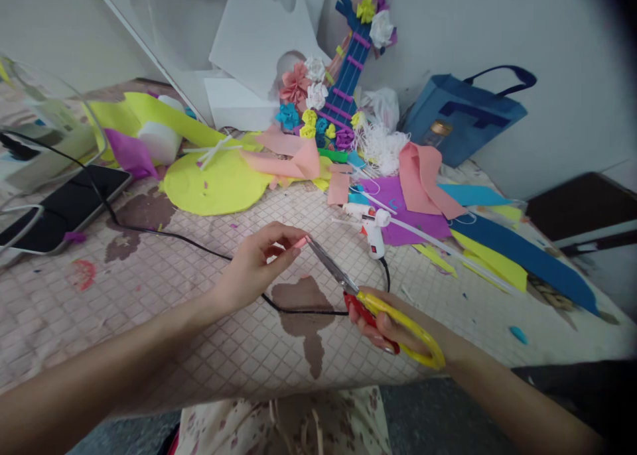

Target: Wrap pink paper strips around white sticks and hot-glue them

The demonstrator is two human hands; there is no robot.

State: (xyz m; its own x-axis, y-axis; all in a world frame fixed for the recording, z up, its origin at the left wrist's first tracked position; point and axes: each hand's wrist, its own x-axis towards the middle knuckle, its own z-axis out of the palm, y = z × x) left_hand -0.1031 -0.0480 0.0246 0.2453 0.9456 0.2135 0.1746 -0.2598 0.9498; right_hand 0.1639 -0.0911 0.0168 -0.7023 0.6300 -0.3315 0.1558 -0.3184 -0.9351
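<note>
Between the thumb and fingers of my left hand (pixel 269 259) is a small pink paper piece (pixel 301 242). My right hand (pixel 383 325) grips a pair of scissors (pixel 328 262) with yellow and red handles. The scissor tips reach up to the pink piece, right by my left fingertips; I cannot tell whether the blades are cutting it. Just beyond the scissors lies a white glue gun (pixel 373 233) with a long white glue stick (pixel 448 249) out of its back. Its black cord (pixel 308 312) runs across the table under my hands.
A paper-flower-covered blue guitar shape (pixel 348 77) leans on the wall, beside a blue bag (pixel 462 117). Yellow paper (pixel 213 183), pink paper (pixel 423 176) and purple paper (pixel 423 226) lie along the back. A phone (pixel 70 206) rests at left on the checked tablecloth (pixel 189 335).
</note>
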